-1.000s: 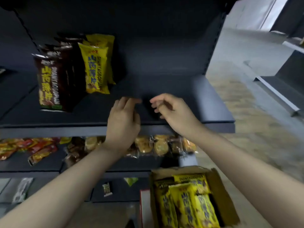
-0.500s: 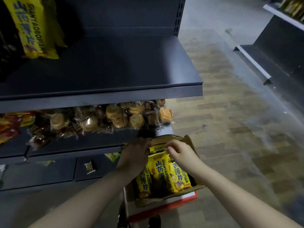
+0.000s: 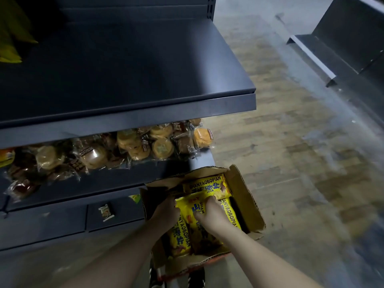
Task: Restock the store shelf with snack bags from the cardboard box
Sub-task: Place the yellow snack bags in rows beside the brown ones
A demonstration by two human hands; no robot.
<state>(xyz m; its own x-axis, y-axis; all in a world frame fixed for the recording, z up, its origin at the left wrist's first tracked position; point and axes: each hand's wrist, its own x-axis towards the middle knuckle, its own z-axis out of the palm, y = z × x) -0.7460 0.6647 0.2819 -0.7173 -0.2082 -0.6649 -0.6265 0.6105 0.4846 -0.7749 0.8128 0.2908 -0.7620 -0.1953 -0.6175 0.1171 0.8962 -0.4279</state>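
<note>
An open cardboard box (image 3: 247,196) sits low in front of me, packed with yellow snack bags (image 3: 205,186). Both my hands are down inside it. My left hand (image 3: 165,212) grips the left edge of an upright yellow bag (image 3: 187,204). My right hand (image 3: 209,214) presses into the bags beside it with fingers curled round the same bag's right side. The dark shelf (image 3: 128,80) above is mostly bare, with a yellow bag (image 3: 10,40) at its far left edge.
Wrapped round pastries (image 3: 128,146) fill the shelf below the dark one. A small packet (image 3: 106,212) lies on the lowest shelf. The box rests on a red-edged support (image 3: 207,261). Wood-pattern floor (image 3: 291,152) stretches right, with another dark shelving unit (image 3: 332,48) beyond.
My hands dropped from the upper shelf into the box and have closed around a yellow bag. The view tilted down and moved closer to the box.
</note>
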